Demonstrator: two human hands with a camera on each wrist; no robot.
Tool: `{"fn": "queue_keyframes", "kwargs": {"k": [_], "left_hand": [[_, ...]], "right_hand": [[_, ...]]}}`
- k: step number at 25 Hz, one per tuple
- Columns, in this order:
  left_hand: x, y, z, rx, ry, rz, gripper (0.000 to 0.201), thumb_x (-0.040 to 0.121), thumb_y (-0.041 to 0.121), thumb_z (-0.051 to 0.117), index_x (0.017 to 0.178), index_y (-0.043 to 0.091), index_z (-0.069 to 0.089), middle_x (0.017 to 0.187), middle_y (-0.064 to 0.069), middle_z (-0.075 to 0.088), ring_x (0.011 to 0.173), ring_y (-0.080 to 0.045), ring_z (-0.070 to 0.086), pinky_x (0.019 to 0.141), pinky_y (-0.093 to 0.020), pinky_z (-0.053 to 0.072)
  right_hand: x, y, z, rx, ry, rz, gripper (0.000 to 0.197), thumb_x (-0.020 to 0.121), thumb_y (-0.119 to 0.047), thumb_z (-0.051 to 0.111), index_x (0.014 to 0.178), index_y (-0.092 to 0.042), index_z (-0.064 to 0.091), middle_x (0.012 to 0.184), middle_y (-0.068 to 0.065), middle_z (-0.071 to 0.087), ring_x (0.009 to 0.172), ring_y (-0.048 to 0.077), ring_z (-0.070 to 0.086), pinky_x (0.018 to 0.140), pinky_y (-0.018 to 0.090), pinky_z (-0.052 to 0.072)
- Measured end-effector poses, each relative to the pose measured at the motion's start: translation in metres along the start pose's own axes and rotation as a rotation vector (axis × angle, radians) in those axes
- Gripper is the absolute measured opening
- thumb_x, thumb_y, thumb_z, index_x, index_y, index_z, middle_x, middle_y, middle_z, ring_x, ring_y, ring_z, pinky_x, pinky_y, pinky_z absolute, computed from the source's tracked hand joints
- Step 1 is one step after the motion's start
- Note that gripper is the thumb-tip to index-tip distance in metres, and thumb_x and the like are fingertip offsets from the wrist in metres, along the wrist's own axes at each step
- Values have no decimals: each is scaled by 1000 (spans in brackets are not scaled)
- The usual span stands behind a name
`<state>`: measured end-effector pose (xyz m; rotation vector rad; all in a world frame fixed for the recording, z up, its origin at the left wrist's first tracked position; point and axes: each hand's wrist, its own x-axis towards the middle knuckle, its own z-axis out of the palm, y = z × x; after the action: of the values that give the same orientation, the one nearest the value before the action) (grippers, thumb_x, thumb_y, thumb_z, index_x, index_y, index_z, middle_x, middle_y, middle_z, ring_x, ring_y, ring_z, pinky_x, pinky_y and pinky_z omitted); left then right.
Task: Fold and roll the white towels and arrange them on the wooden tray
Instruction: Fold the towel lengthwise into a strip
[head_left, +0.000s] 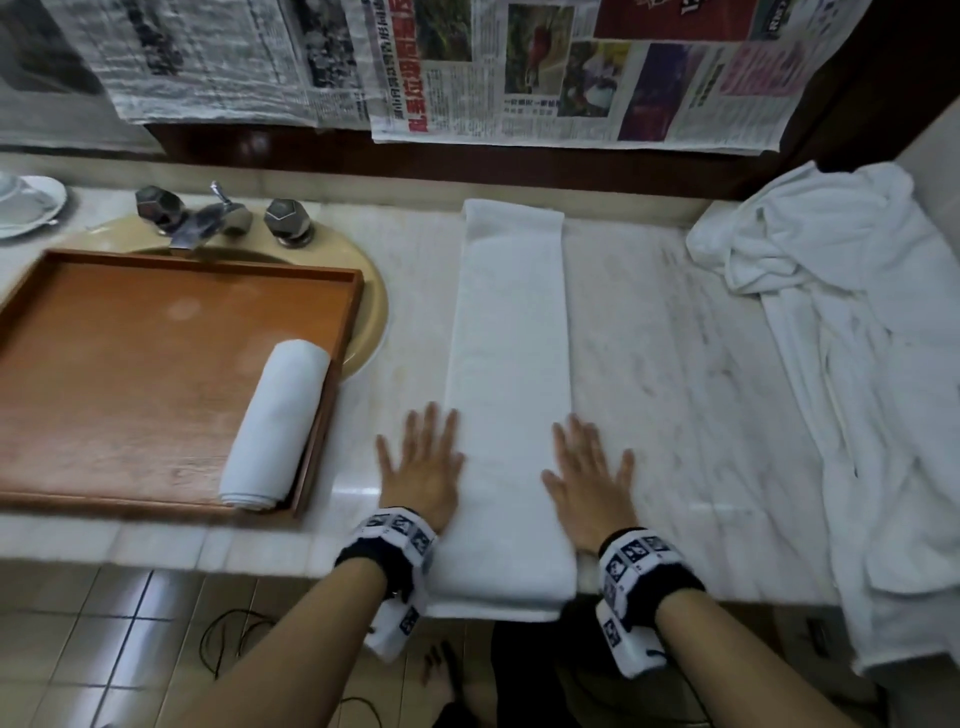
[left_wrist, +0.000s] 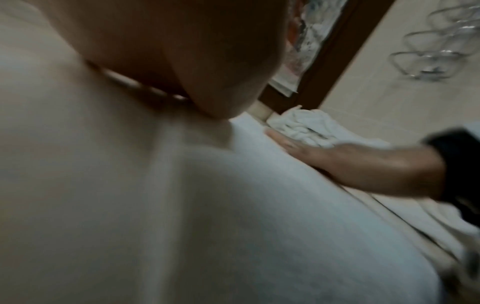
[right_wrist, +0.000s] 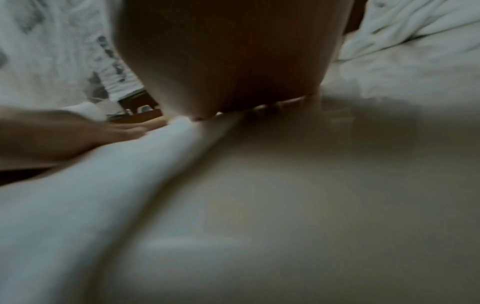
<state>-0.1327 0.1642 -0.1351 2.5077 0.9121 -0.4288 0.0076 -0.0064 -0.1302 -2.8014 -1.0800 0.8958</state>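
Rolled towel (head_left: 275, 423) in tray (head_left: 130, 364)

The counter (head_left: 649, 364) is seen to be pale veined marble, polished, with a soft sheen near its front edge. The folded towel (head_left: 509, 364) is made of white cloth with a matt, slightly nubby pile; the same cloth is seen in the rolled towel (head_left: 275, 426) and the crumpled pile (head_left: 841, 332). The tray (head_left: 130, 374) is made of reddish-brown wood, its grain visible under a smooth satin finish with faint pale marks. The tap (head_left: 208, 215) and its faceted knobs are made of shiny metal. The basin (head_left: 371, 312) is glazed beige and glossy. The newspaper (head_left: 571, 73) is thin wrinkled matt paper. The floor tiles (head_left: 130, 623) are glossy
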Motion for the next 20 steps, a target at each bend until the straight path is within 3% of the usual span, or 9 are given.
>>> {"fn": "queue_keyframes", "kwargs": {"k": [2,3,7,8,12,13,16,17,20], "left_hand": [[1,-19,-7,-85,29,-250,57,104,40,12,152,29,-17,156,4,-31,145,-21,-26,111,-60,-17],[0,-16,-11,-123,36,-282,58,104,39,13,152,25,-16,158,2,-28,145,-22,-25,112,-59,-17],[-5,32,1,-71,11,149,58,104,39,12,152,23,-16,158,5,-27,145,-16,-25,117,-51,-13],[-5,30,4,-68,-16,168,58,105,39,12,153,25,-16,158,7,-27,144,-15,-25,117,-50,-14],[17,9,-14,-190,19,-284,59,104,38,13,152,22,-17,157,2,-29,145,-19,-26,114,-51,-17],[21,17,-18,-209,16,-261,60,104,39,13,152,21,-17,157,1,-30,144,-20,-27,114,-52,-16],[31,40,-17,-107,-19,95,58,104,40,12,153,24,-16,157,6,-28,145,-16,-26,117,-50,-14],[34,35,-16,-94,-32,136,58,104,39,13,153,26,-15,157,7,-27,145,-16,-25,117,-51,-13],[49,11,-23,-147,31,-189,59,104,39,13,152,23,-17,157,4,-28,145,-19,-26,115,-52,-17]], "right_hand": [[0,13,-10,68,-11,195,65,102,-47,11,149,-20,-24,153,-6,-37,143,16,-29,111,66,-11],[-3,6,-12,77,-18,200,66,102,-47,12,149,-19,-25,152,-6,-39,143,17,-30,110,66,-13],[-8,-29,3,-44,8,-154,65,103,-45,15,148,-20,-25,152,-9,-36,143,13,-29,112,61,-15],[-6,-25,3,-25,3,-154,64,103,-44,15,150,-21,-23,154,-9,-33,143,11,-28,114,61,-13],[16,-11,-16,61,6,121,64,103,-43,15,151,-16,-20,157,-5,-30,145,12,-23,115,59,-10],[19,-19,-19,57,7,108,64,103,-43,14,151,-16,-20,156,-5,-31,145,14,-23,115,60,-11],[29,-34,-19,-34,7,-97,63,104,-41,15,151,-18,-19,156,-7,-31,144,14,-26,114,61,-12],[33,-29,-21,-41,-11,-109,64,104,-42,16,152,-19,-19,156,-7,-31,144,13,-26,114,62,-11],[49,-7,-39,19,-30,132,65,103,-44,14,150,-17,-22,155,-4,-33,144,14,-26,112,64,-11]]}}
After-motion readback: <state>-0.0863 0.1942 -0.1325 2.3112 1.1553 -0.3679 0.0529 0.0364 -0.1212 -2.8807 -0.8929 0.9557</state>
